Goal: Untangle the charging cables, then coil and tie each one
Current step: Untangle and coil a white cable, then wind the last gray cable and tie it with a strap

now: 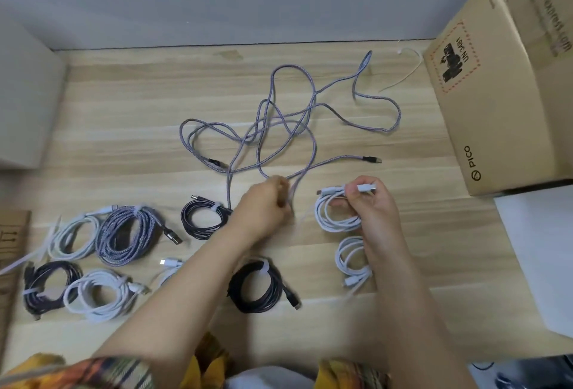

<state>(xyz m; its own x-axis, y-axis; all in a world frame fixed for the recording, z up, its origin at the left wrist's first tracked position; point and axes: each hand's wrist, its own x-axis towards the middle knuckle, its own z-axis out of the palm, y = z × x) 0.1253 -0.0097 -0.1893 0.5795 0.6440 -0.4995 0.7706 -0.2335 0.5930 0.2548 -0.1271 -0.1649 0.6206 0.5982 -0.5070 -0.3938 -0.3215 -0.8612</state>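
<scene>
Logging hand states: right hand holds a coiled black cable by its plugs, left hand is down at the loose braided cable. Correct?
One slip: the coil in the right hand is a white cable, not black, as the head view shows. The rest stands: fingers pinch its plugs, and the left hand is at the loose braided cable.

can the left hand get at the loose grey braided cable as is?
Probably yes. The left hand is already at the near strands of the loose grey braided cable, seemingly pinching something there; motion blur hides what. Nothing lies between them on the wooden table.
</scene>
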